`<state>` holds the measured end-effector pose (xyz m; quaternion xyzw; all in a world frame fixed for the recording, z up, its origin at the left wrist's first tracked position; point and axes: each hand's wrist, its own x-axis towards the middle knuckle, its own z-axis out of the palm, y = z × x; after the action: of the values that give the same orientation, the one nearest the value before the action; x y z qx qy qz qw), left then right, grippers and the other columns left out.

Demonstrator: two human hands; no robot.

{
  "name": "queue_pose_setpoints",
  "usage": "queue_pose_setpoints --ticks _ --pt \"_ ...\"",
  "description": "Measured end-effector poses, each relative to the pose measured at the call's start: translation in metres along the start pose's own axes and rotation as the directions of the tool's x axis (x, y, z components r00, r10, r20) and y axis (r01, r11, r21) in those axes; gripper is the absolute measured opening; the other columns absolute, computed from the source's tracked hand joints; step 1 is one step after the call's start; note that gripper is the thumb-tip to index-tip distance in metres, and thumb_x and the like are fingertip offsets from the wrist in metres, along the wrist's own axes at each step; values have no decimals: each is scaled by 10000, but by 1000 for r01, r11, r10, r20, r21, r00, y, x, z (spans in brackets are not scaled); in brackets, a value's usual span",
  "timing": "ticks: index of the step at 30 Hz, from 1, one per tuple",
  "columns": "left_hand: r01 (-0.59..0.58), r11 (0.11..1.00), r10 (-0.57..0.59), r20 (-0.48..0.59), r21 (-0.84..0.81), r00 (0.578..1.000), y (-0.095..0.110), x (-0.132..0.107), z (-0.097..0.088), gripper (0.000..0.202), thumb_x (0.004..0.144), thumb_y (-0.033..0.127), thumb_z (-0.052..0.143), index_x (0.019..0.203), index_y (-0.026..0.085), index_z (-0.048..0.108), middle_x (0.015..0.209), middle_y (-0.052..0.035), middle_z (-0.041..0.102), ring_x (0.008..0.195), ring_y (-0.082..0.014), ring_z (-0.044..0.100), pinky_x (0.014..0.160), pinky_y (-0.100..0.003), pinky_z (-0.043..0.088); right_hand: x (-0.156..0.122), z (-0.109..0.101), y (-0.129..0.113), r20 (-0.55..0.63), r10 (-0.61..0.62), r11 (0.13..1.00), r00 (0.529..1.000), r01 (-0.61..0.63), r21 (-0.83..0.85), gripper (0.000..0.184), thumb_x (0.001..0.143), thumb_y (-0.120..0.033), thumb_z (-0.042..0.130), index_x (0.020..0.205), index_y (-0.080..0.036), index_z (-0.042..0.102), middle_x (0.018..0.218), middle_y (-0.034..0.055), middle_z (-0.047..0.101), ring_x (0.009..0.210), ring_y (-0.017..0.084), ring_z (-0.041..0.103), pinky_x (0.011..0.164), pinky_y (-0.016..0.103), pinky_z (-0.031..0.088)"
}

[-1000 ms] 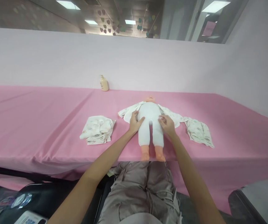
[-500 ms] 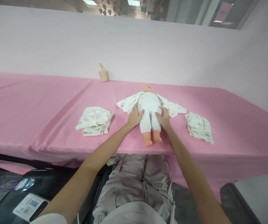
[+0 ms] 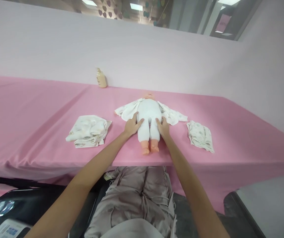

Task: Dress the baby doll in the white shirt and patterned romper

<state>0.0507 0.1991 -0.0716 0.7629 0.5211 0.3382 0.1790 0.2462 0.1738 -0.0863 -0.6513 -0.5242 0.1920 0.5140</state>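
Observation:
A baby doll [image 3: 149, 110] with a white cloth body and bare orange feet lies on its back, feet toward me. A white printed baby top [image 3: 172, 114] is spread out on both sides of its upper body, sleeves outstretched. My left hand [image 3: 132, 125] holds the doll at its hip and thigh, thumb on the leg, fingers along the side. On the opposite thigh my right hand [image 3: 163, 128] grips with the thumb on the leg; its other fingers are partly hidden at the doll's side.
Folded white cloths [image 3: 89, 131] lie at left, and a folded printed cloth [image 3: 200, 136] at right. A pump bottle [image 3: 101, 78] stands by the wall. Pink cloth covers the table [image 3: 33, 115]. A dark chair [image 3: 33, 201] with a phone-like device [image 3: 10, 229] is below left.
The view has turned, so the scene sits further left. My right hand's fingers have shifted slightly down and around the doll's side. The doll stays where it lies.

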Motion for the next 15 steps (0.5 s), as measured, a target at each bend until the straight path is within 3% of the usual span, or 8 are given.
queue_pose_setpoints --ticks 3,5,7,9,15 --pt "27 989 -16 76 -145 997 -4 -1 1 801 810 638 403 1435 173 217 920 -86 666 883 -273 616 802 -386 445 0 -5 2 82 -48 997 995 52 -49 514 812 -544 459 1201 -207 480 1172 86 593 1069 255 540 944 427 392" --pt "38 967 -14 99 -253 995 -5 -2 3 851 797 642 430 1452 173 157 1227 -129 567 1101 -278 543 922 -385 407 1 -7 3 121 -66 994 990 76 -74 500 814 -560 448 1174 -217 501 1153 77 605 1065 257 542 955 438 381" --pt "42 953 -7 115 -300 993 -6 -3 4 870 793 647 433 1459 185 118 1388 -128 424 1227 -281 450 997 -384 357 1 -9 4 123 -74 993 990 84 -81 500 811 -565 449 1168 -220 508 1150 72 608 1069 257 541 963 438 374" --pt "56 958 -16 143 -280 990 -5 -3 4 876 794 662 413 1462 192 99 1399 -128 411 1232 -299 445 1001 -401 351 1 -9 3 113 -68 994 991 77 -81 501 809 -559 452 1171 -219 511 1154 74 606 1076 260 537 959 433 378" --pt "33 989 -16 115 -145 993 -3 -3 2 878 802 689 342 1456 140 139 1189 -143 590 1136 -335 519 935 -419 388 -1 -9 -1 108 -64 996 992 69 -48 477 804 -534 471 1160 -221 518 1138 76 612 1044 255 550 925 408 405"
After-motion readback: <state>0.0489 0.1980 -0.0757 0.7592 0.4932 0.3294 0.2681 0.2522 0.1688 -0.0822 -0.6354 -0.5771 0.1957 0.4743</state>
